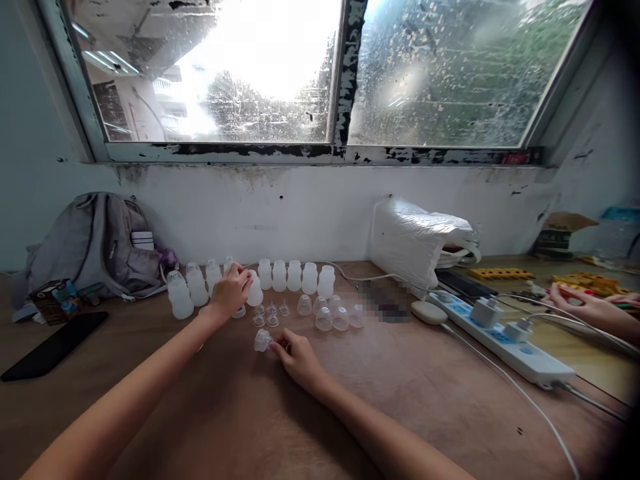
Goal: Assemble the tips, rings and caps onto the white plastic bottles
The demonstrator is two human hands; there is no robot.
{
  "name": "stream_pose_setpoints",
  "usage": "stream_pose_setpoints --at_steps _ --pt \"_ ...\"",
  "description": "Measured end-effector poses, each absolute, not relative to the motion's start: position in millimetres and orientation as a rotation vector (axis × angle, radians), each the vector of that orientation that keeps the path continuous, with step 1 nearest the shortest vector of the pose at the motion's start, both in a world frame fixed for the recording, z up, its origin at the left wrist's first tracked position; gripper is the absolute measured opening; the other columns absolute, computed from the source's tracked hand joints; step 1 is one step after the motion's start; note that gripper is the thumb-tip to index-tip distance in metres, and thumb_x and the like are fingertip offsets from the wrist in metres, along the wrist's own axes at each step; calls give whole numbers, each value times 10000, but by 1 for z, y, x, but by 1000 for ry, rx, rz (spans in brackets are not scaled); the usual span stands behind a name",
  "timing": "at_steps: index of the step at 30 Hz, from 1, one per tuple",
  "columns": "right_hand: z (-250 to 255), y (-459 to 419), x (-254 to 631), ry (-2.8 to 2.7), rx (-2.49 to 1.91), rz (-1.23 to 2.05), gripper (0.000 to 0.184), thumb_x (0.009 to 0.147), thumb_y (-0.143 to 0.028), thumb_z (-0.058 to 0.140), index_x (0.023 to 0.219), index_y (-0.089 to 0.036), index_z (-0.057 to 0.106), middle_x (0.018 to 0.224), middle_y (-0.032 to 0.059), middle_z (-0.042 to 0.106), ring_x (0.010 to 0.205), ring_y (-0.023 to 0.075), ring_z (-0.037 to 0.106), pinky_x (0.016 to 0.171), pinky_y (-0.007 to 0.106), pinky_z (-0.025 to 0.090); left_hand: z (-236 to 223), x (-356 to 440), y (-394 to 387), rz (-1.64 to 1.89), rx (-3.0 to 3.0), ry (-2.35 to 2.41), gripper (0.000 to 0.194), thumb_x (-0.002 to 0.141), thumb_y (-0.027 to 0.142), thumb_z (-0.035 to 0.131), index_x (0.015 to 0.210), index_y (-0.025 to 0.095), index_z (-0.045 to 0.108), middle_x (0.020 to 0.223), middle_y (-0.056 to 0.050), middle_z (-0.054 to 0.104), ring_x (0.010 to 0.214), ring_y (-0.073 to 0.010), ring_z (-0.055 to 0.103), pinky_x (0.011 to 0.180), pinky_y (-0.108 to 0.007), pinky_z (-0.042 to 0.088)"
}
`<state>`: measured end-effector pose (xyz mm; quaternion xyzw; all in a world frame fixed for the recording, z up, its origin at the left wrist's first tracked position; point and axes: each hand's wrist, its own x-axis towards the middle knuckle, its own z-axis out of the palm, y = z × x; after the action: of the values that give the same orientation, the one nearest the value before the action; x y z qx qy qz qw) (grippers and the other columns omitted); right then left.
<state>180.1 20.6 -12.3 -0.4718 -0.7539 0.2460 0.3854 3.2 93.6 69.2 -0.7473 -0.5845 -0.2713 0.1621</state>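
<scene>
My left hand (231, 291) is closed around a small translucent white bottle (255, 291) in the row of several such bottles (295, 276) along the back of the wooden table (380, 393). My right hand (298, 358) lies nearer me and pinches a small clear cap (261, 341) at its fingertips. Several more clear caps (330, 313) and tiny clear pieces (271, 315) lie between the bottle row and my right hand.
A grey backpack (95, 247) leans at the back left beside a small carton (54, 300) and a black phone (54, 347). A white plastic bag (420, 240) and a power strip (505, 340) with cables lie right. Another person's hand (583, 303) works at the far right.
</scene>
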Motion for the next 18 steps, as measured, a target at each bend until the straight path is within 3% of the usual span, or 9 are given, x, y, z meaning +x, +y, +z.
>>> stream_pose_setpoints --at_steps 11,18 --pt "-14 28 185 -1692 -1178 844 137 782 -295 440 707 -184 469 547 -41 466 431 80 423 407 187 343 43 -24 28 -1301 -2108 -1436 125 846 243 381 927 199 465 1139 -78 427 871 -162 543 729 -290 463" --pt "-17 30 182 -1604 -1133 930 148 759 -317 470 709 -178 464 560 -48 446 362 54 393 328 174 310 17 -30 18 -1589 -2204 -1379 115 857 206 339 948 195 408 1122 -88 471 1040 -184 479 858 -338 410"
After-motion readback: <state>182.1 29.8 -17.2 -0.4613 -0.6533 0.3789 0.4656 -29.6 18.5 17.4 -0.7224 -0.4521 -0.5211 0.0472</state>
